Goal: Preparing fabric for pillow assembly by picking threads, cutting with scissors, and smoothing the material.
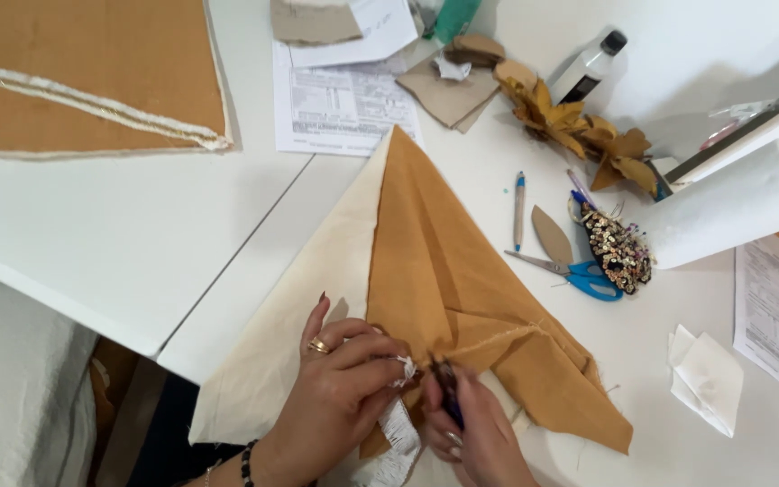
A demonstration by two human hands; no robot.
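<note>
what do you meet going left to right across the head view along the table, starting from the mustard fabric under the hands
mustard fabric → pen → blue-handled scissors → sequinned pincushion → folded white paper → paper towel roll

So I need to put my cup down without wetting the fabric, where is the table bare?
Bare white table lies left of the cream cloth, below the tan panel. A smaller gap sits between the scissors and the folded tissue. The top right, around the fabric leaves and paper roll, is crowded.
</note>
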